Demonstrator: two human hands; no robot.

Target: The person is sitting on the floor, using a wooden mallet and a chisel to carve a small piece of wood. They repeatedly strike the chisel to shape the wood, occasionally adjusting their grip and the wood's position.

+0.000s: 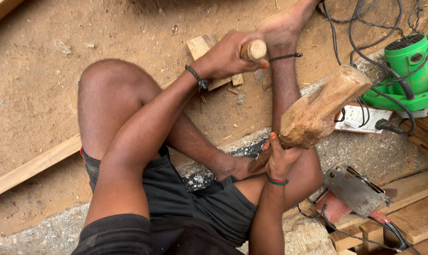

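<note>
Seated worker: our left hand (223, 59) wraps its fingers around a chisel handle (253, 49) above the foot (282, 28), our right hand (279, 158) grips a raised wooden mallet (318, 111); a glancing blow could strike knuckles or foot.

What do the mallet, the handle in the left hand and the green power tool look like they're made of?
The mallet looks like rough, unfinished wood: pale brown with visible grain and chipped, worn ends. The handle in the left hand seems to be smooth turned wood, with a pale round end. The green power tool appears to have a glossy moulded plastic body. The right hand holds the mallet.
</note>
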